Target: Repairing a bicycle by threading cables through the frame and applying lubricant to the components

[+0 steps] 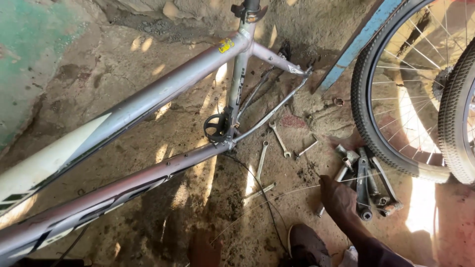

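Nearest the camera a shoe (307,244) rests on the dirt floor (148,89), and just beside it the right hand (339,200) reaches down from a dark sleeve toward a pile of tools (368,185). The hand lies palm down with its fingers loosely curled beside the pile; whether they grip anything cannot be told, since the fingertips are lost in shadow. The left hand is not surely in view: a dark blurred shape at the bottom edge may be it, but its state cannot be told. A thin cable (267,198) runs across the floor under the wrist toward the frame (163,94), and a judgement is that the arm could snag it and tug it while drawing back. The tools are heaped and overlapping, so lifting one could roll the others away into the dust. A little farther off, three wrenches (277,141) lie loose on the ground, near the frame's bottom bracket (217,128); they could be kicked or stepped on by the shoe. The frame lies tilted across the scene, bare of wheels, and a knock might tip it onto the wrenches. Farthest, at the right, two wheels (396,99) lean upright beside a blue board (356,42); a bump to either could send them down onto the tool pile and the hand.
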